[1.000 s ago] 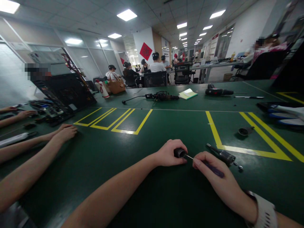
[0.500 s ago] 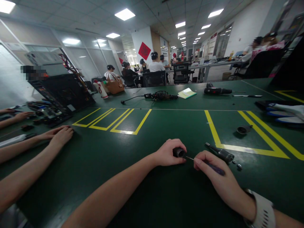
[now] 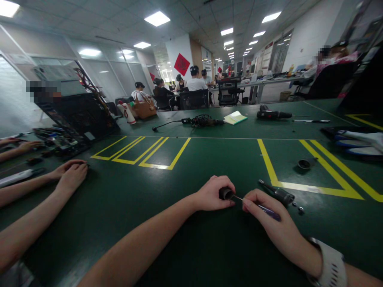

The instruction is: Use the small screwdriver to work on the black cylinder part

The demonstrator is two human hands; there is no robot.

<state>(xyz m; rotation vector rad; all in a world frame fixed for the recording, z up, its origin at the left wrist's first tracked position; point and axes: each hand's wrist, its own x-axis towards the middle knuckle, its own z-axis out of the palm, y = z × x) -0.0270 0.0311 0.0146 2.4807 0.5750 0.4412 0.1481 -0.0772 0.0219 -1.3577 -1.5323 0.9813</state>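
My left hand (image 3: pixel 214 194) is wrapped round a dark, hollow cylindrical housing (image 3: pixel 226 193), its opening turned to the right. Between the fingers of my right hand (image 3: pixel 266 209) is a screwdriver (image 3: pixel 271 213) with a dark purple handle. Its thin metal shaft points left into the mouth of the housing; the tip is hidden inside. Just beyond my right hand lies a dark metal part with a shaft (image 3: pixel 281 195), and small metal rings (image 3: pixel 301 209) rest beside it. Farther back, a dark cup-shaped part (image 3: pixel 305 164) sits within the yellow tape.
Yellow tape outlines (image 3: pixel 157 166) mark the green table (image 3: pixel 179 239). Toward the back are a corded tool (image 3: pixel 202 120), a notepad (image 3: pixel 235 117), a drill-like tool (image 3: pixel 273 113) and a pen (image 3: pixel 311 120). A co-worker's hands (image 3: pixel 72 175) rest at left, near black equipment (image 3: pixel 86 115).
The screwdriver shaft has shifted slightly out of and back into the housing, with my right hand moving a little. The co-worker's hands have drawn slightly left and nearer.
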